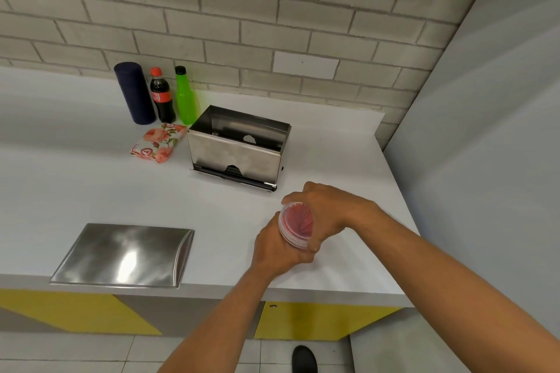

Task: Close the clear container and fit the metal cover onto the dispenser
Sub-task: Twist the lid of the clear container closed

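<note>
A round clear container (296, 222) with red contents sits tilted between both hands above the white counter (91, 179), near its right front edge. My left hand (277, 247) wraps its lower side from below. My right hand (325, 212) covers its upper right side, thumb on the rim. Whether a lid is on the container I cannot tell. The open steel dispenser (238, 148) stands behind the hands, with no cover on top. The curved metal cover (127, 254) lies flat at the counter's front left edge.
A dark blue cylinder (134, 93), a cola bottle (162, 95) and a green bottle (185, 97) stand at the back by the brick wall. A floral napkin pack (159, 142) lies left of the dispenser. A grey wall (485, 130) bounds the right side.
</note>
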`<control>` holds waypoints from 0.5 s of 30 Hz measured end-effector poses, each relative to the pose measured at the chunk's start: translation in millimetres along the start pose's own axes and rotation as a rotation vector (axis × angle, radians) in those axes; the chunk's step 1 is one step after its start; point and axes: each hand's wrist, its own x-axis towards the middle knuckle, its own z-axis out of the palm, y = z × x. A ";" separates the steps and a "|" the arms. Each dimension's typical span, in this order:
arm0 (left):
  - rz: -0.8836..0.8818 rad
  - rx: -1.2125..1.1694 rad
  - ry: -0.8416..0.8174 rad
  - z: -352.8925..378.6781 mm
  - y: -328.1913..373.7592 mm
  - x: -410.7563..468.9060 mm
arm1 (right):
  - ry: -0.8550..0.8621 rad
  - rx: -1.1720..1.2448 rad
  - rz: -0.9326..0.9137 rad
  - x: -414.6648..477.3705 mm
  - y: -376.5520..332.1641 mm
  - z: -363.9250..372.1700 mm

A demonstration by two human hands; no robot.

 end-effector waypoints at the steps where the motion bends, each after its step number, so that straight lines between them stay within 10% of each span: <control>1: -0.001 -0.005 0.003 0.3 -0.1 -0.1 | 0.018 0.002 0.008 -0.1 0.5 0.7; 15: 0.006 -0.004 -0.004 0.6 -1.1 1.0 | -0.063 -0.069 -0.003 0.9 -6.0 -2.6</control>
